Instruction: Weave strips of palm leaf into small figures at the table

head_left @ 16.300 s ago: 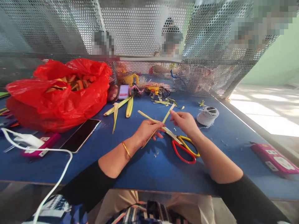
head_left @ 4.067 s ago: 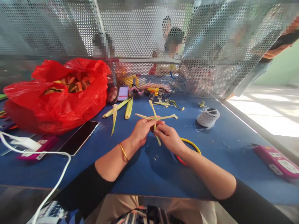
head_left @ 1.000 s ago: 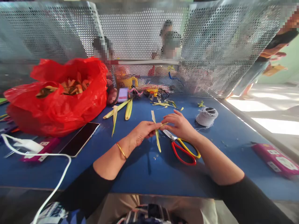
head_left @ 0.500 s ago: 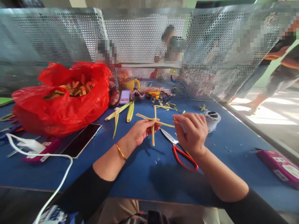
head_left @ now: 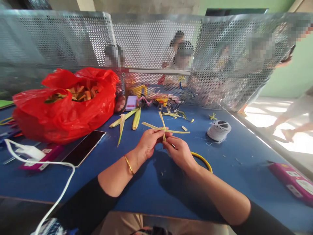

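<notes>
My left hand pinches pale yellow-green husk strips crossed in a plus shape, with ends pointing up, left and right. Thumb and fingers of my right hand are closed on the lower end of the cross, just below my left fingertips. A small dark, metal-looking tip shows by the right fingers; what it belongs to is hidden. Beyond my right forearm curves a yellow loop, partly covered. Whole husk pieces lie on the table to the left of the cross.
On the blue table stand a red plastic bag and a spool of white string. A phone, a white cable and a purple case lie around. Perforated metal panels rise behind; people are beyond.
My right hand has come left from above the scissors and closed on the cross's lower end. The red-handled scissors no longer show. The string spool is now fully in sight.
</notes>
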